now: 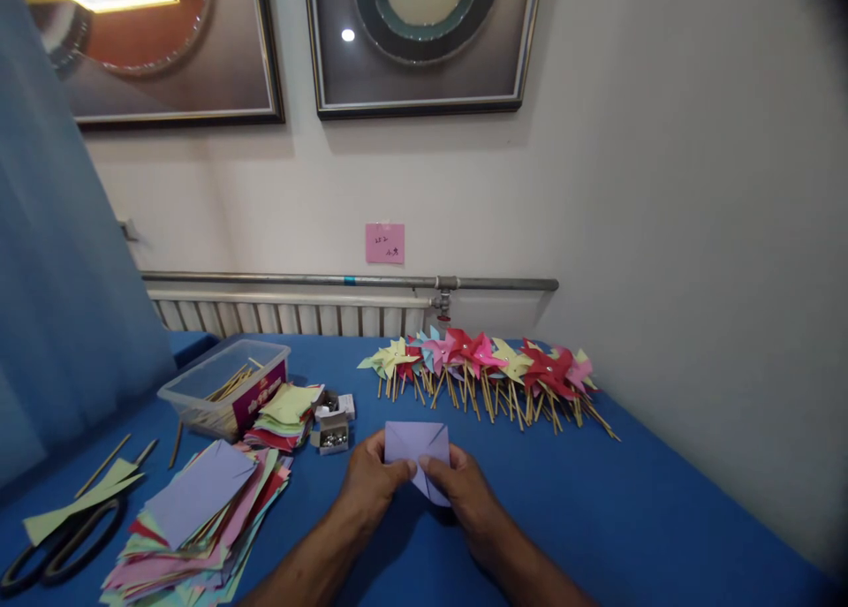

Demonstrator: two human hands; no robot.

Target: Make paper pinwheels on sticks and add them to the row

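Left hand (372, 483) and right hand (464, 490) pinch a lavender paper square (417, 452) between thumbs and fingertips, low over blue table (596, 501); finished pinwheels (490, 368) behind, paper stack (199, 519) left

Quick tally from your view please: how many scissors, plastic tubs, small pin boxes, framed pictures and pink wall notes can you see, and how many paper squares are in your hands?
Scissors: 1
Plastic tub holding sticks: 1
Small pin boxes: 2
Framed pictures: 2
Pink wall note: 1
Purple paper square, pinched by left hand and right hand: 1
Total: 8
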